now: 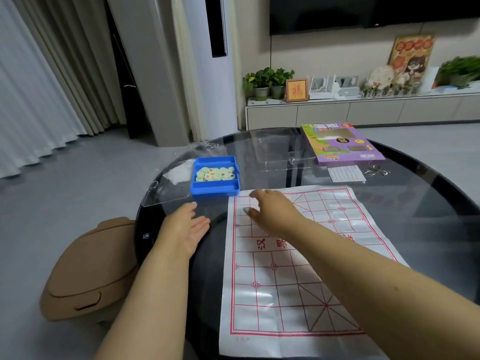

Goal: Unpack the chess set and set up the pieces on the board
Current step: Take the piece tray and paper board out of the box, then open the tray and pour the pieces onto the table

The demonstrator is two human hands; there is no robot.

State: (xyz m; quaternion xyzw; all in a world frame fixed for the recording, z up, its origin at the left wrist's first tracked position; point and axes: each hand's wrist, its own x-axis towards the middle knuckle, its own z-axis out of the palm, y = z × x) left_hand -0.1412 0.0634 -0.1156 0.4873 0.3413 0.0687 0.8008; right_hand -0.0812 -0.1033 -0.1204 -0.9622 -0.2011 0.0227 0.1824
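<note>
A white paper chess board [298, 279] with red grid lines lies flat on the dark glass table. Behind its far left corner stands a blue plastic box [215, 187] holding several pale round chess pieces [215, 174]. My right hand [270, 209] reaches over the board's far left part, fingers loosely bent and pointing toward the box, holding nothing I can see. My left hand [185, 228] hovers open, palm turned inward, at the table's left edge in front of the box.
A colourful purple game package [342, 144] and a clear plastic tray [280, 149] lie at the table's far side. A lined paper slip [346, 174] and metal rings [376, 171] sit beside them. Clear plastic lid [168, 189] lies left of the box. A tan bin [88, 268] stands on the floor.
</note>
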